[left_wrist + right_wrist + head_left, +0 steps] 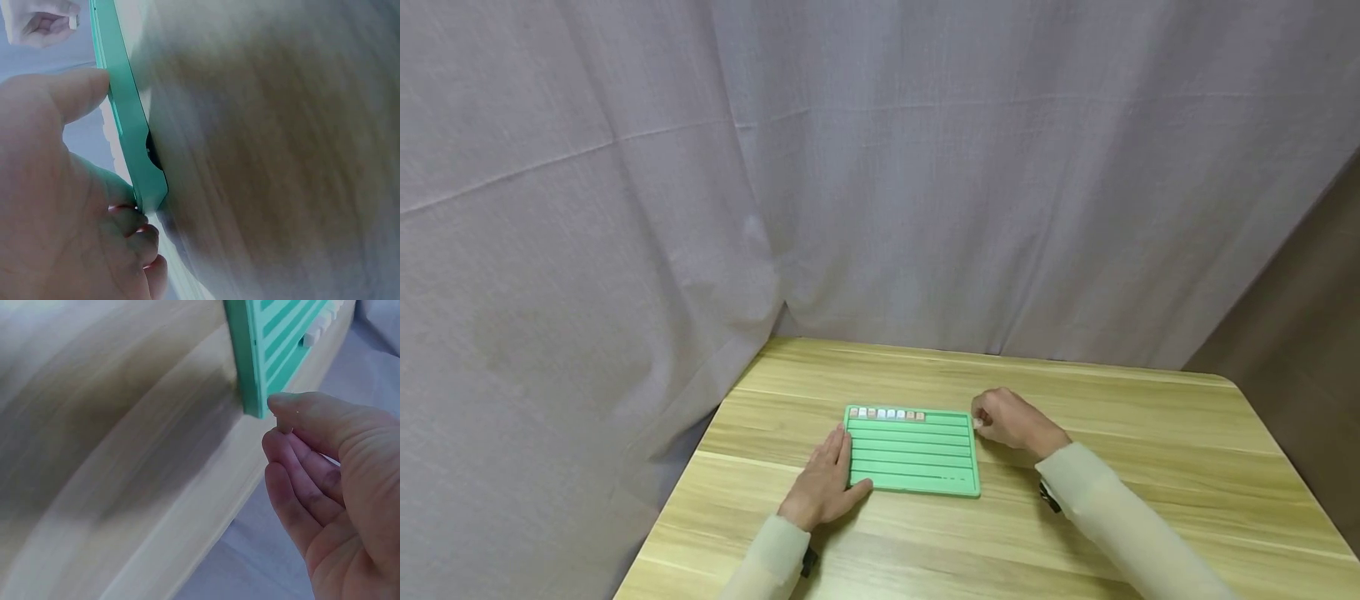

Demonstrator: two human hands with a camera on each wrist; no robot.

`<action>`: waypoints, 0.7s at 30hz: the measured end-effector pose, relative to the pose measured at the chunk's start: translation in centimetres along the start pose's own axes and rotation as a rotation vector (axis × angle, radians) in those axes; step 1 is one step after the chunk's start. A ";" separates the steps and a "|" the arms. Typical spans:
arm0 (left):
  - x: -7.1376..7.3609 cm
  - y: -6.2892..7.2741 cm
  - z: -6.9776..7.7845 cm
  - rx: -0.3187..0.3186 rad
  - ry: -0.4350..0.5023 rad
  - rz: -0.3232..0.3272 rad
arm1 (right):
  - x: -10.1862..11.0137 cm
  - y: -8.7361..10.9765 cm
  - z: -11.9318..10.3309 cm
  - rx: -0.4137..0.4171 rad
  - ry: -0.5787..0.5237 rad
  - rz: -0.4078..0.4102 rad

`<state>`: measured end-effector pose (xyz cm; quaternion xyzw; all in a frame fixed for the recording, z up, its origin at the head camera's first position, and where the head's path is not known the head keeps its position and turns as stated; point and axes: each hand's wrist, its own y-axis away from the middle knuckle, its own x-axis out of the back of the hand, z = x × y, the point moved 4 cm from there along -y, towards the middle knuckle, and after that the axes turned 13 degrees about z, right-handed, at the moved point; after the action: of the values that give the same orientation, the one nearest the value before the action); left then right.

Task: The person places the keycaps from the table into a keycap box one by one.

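A green ridged tray (917, 460) lies on the table with several long slots across it. In its top slot stands a row of small square tiles (891, 414), some white and some tan, filling the left part. My left hand (823, 485) rests along the tray's left side, fingers straight and thumb at the near edge; the left wrist view shows the thumb touching the tray's rim (128, 106). Just right of the tray's upper right corner, my right hand (1009, 419) pinches one small pale tile (284, 424) between thumb and index finger. The tile's face cannot be made out.
The wood-grain table (1150, 442) extends to both sides of the tray. Grey curtains (925, 208) hang behind the table and along its left side. A darker brown cloth (1300, 333) hangs at the right.
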<state>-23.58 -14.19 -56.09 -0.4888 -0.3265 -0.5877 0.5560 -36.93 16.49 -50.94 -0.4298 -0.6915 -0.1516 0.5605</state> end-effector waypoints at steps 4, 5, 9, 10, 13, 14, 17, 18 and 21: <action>0.0 0.1 0.0 0.011 0.009 -0.004 | -0.5 -1.1 -0.8 0.010 0.001 -0.009; 0.0 0.1 0.0 0.014 0.008 -0.006 | -0.6 -1.3 -1.1 0.012 0.000 -0.010; 0.0 0.2 -0.1 0.016 0.007 -0.009 | -1.0 -2.5 -2.3 0.032 -0.013 -0.014; 0.0 0.2 -0.1 0.015 0.006 -0.008 | -1.1 -2.8 -2.6 0.034 -0.017 -0.019; 0.1 0.2 0.0 0.012 0.013 -0.001 | -1.5 -3.6 -3.3 0.042 -0.019 -0.026; 0.1 0.2 0.0 0.006 0.006 -0.002 | -1.6 -3.9 -3.5 0.049 -0.016 -0.026; 0.0 0.1 0.0 -0.004 0.002 0.008 | -1.9 -4.5 -4.1 0.061 -0.020 -0.021; -0.1 0.1 0.0 -0.005 -0.003 0.006 | -2.1 -4.6 -4.3 0.063 -0.020 -0.020; -0.1 0.0 0.0 -0.003 -0.003 0.010 | -2.5 -5.0 -4.5 0.042 -0.025 -0.030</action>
<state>-23.63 -14.16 -56.23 -0.4923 -0.3241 -0.5846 0.5576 -37.82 9.45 -50.38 -0.4092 -0.7078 -0.1401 0.5585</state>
